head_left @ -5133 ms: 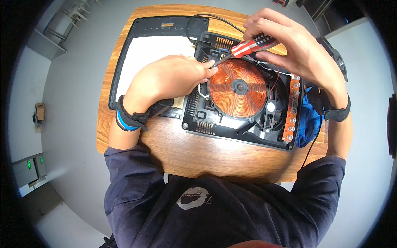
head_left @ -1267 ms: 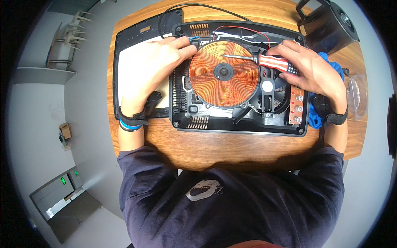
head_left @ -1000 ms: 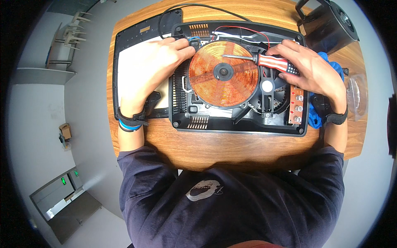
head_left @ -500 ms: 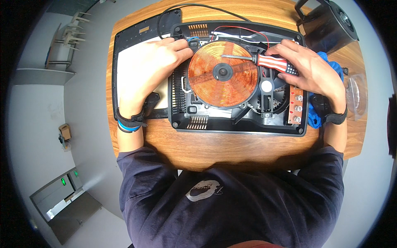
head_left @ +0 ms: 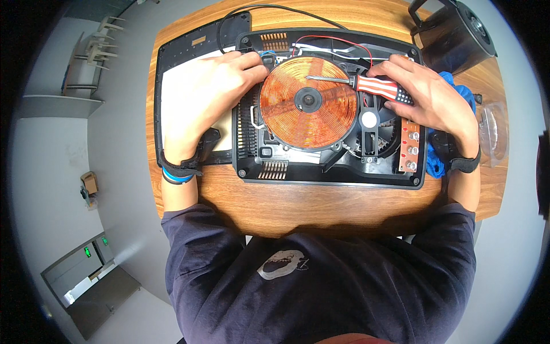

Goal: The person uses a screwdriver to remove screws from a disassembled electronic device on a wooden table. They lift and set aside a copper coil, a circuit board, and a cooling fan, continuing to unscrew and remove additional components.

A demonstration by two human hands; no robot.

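Observation:
An opened induction cooker base [head_left: 344, 176] lies on the wooden table, its round copper coil [head_left: 286, 126] exposed. My right hand [head_left: 421, 92] is closed round the striped red and white handle of a screwdriver [head_left: 381, 87]. The screwdriver's metal shaft points left across the top of the coil. At the coil's upper left, my left hand [head_left: 229, 80] has its fingers bent down into the housing, near blue wires [head_left: 267, 53]. Its fingertips are hidden, so what they pinch cannot be made out. Right of the coil sit a black fan [head_left: 388, 135] and a brown circuit board [head_left: 409, 149].
Under my left forearm lies the cooker's detached top panel [head_left: 172, 57], with a pale inner face. A black cord [head_left: 275, 6] curves behind the base. At the far right stand a dark jug [head_left: 452, 37], a blue cloth [head_left: 435, 163] and a clear plastic tray [head_left: 495, 135].

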